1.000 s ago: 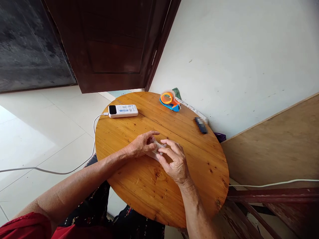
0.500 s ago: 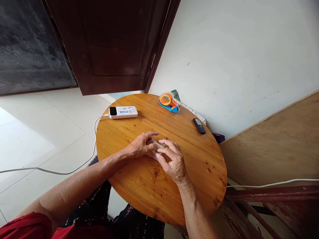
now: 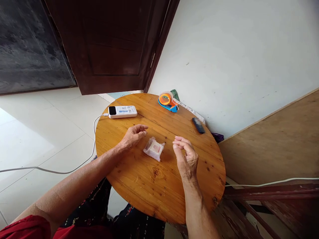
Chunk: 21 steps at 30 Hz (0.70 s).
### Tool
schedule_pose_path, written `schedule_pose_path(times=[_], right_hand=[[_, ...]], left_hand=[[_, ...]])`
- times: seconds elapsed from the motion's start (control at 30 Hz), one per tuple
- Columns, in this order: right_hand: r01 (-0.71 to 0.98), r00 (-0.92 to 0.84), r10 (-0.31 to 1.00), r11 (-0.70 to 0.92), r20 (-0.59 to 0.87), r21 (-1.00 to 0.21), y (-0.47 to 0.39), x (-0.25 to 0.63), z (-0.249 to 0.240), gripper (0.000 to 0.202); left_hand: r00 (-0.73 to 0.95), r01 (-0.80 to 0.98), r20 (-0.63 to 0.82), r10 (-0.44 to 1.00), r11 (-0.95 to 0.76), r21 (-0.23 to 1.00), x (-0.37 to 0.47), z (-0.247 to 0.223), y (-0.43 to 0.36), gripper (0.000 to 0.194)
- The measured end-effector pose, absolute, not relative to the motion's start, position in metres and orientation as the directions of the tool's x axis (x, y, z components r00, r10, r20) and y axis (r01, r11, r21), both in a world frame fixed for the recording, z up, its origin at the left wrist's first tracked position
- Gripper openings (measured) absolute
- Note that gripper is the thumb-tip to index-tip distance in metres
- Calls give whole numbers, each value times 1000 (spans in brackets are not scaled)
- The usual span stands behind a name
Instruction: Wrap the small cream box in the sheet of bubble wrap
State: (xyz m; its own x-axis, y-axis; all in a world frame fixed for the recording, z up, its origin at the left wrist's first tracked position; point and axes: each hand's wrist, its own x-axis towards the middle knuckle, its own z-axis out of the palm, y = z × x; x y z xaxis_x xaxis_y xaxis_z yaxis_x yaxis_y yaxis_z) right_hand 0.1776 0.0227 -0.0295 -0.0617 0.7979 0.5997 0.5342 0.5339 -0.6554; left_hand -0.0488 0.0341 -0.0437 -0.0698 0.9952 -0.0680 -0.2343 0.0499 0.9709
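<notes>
A small square packet wrapped in clear, pinkish bubble wrap (image 3: 154,149) lies flat on the round wooden table (image 3: 139,186); a pale block with a reddish mark shows through it. To its left is my left hand (image 3: 135,135), open and touching nothing, with thumb and fingers stretched toward the packet. On the other side my right hand (image 3: 186,156) hovers with loosely bent fingers, open and with nothing in it. Both hands are apart from the packet.
An orange and blue tape dispenser (image 3: 168,101) stands at the table's back edge. A white power bank (image 3: 122,112) with a cable (image 3: 94,132) sits at the back left. A dark handheld object (image 3: 198,125), partly blurred, lies at the right. The wall (image 3: 224,66) is close behind.
Both hands have let go of the wrapped packet and drawn apart, the left hand leftward and the right hand rightward. The packet now lies uncovered on the table.
</notes>
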Motion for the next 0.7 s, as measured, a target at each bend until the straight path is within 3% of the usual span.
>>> schedule_pose_path(times=[0.23,0.37,0.5,0.7], right_hand=[[530,-116,792,560,599,-637,21,175,-28,11],[508,-232,779,608,582,-611,19,172,-28,13],[498,-322,767,636,555,-589,16,170,-29,18],[537,-429,714,694,553,-480,13,168,-28,18]], left_hand=[[-90,-204,-46,995,26,979,-47,-44,32,30],[-12,-53,124,992,-124,991,-47,-42,28,22],[160,185,386,908,-412,892,-47,-40,24,19],[308,399,434,846,-529,749,-45,-40,21,17]])
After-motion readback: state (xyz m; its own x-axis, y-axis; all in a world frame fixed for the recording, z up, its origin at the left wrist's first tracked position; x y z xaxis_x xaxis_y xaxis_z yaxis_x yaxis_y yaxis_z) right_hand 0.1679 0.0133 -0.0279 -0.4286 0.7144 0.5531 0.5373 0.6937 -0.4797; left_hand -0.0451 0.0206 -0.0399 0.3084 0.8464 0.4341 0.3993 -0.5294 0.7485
